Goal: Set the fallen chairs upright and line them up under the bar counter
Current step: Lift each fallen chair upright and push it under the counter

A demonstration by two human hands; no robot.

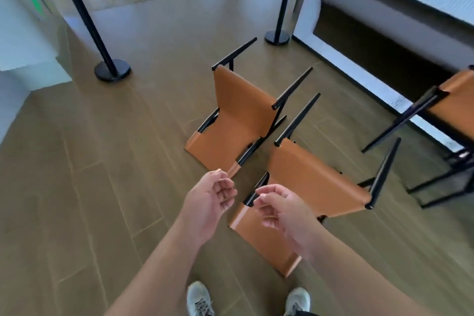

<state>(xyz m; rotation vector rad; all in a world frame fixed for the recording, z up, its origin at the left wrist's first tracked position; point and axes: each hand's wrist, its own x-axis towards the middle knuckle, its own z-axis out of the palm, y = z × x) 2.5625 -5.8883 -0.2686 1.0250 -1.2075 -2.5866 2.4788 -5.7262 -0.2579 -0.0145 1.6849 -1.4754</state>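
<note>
Tan leather near chair (302, 187) lies tipped on its back on the wood floor (89, 174), black legs pointing up, right in front of the person's shoes (200, 300). Second fallen chair (236, 120) lies just beyond the near chair, same attitude. Third chair (454, 100), right of the near chair, is tilted against the bar counter (384, 41). Left hand (213, 197) and right hand (279, 208) hover above the near chair, fingers loosely curled, holding nothing. Two black stanchion posts (112, 69) stand beyond. White label on the counter base: unreadable.
</note>
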